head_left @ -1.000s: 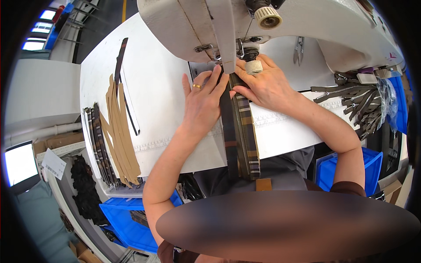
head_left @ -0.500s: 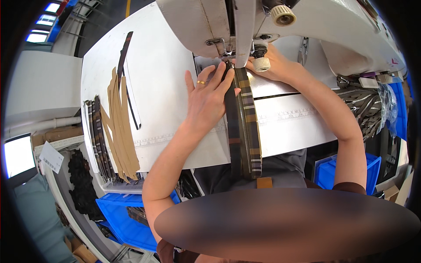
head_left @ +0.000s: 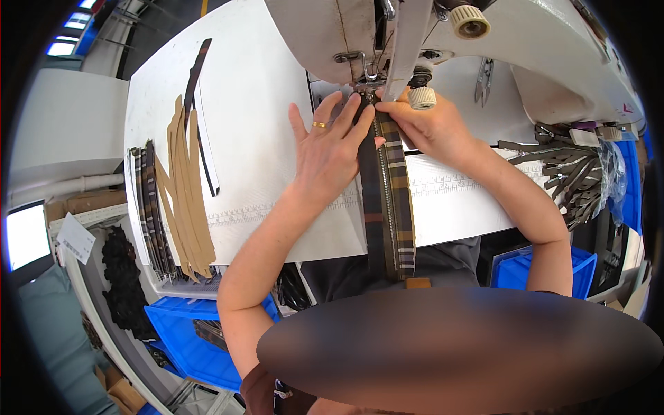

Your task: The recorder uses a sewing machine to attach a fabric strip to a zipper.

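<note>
My left hand (head_left: 326, 149) lies with spread fingers on a long zipper strip (head_left: 386, 200) edged with dark and plaid fabric; a gold ring is on one finger. The strip runs from the presser foot (head_left: 368, 84) of a white sewing machine (head_left: 526, 38) down over the table's near edge. My right hand (head_left: 432, 128) has thumb and forefinger closed on the strip's right edge just below the foot, under the machine's head. The needle point is too small to make out.
On the white table (head_left: 249, 83) lie tan strips (head_left: 187, 200), plaid strips (head_left: 151, 207) and a dark strip (head_left: 199, 69) at left; metal snips (head_left: 484, 81) and a heap of zippers (head_left: 567, 173) at right. Blue bins (head_left: 190, 346) stand below.
The view has shifted, raising most things in the picture. My right hand reached further behind the machine half a second ago and is now back at the strip's edge. The presser foot shows more.
</note>
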A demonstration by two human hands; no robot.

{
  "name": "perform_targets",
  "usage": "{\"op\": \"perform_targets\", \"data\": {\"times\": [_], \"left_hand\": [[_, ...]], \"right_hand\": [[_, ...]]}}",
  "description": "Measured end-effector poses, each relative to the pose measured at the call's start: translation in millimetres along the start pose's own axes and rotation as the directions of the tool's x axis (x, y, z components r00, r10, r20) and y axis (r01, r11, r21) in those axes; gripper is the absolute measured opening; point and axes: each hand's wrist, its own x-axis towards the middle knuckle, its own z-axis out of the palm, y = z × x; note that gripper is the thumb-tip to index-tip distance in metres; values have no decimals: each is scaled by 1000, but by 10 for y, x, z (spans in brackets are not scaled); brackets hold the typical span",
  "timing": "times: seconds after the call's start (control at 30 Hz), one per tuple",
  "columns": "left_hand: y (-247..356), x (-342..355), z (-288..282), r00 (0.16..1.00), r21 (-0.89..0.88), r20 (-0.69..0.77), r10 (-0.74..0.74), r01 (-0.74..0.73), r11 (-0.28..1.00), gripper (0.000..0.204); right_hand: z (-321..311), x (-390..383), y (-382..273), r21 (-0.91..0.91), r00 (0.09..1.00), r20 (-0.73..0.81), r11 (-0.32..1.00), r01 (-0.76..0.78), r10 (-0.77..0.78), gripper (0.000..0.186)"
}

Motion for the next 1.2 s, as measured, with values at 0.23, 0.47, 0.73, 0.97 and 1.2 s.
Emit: {"op": "perform_targets", "data": {"times": [0.23, 0.47, 0.73, 0.97, 1.2], "left_hand": [[11, -65, -24, 999, 67, 27, 24, -25, 997, 44], [36, -83, -77, 993, -16, 116, -30, 32, 999, 49], [-1, -21, -71, 994, -34, 106, -37, 41, 999, 49], [-37, 26, -74, 994, -34, 106, -33, 36, 999, 50], [-53, 29, -11, 994, -15, 97, -51, 53, 998, 50]], "right_hand": [[36, 5, -67, -190, 998, -5, 980, 60, -62, 33], [48, 15, -89, -252, 997, -8, 965, 70, -75, 34], [48, 36, -72, -246, 999, 40, 969, 24, -15, 36], [58, 49, -50, -294, 999, 8, 955, 46, -46, 38], [78, 57, -10, -283, 999, 6, 958, 46, -46, 36]]}}
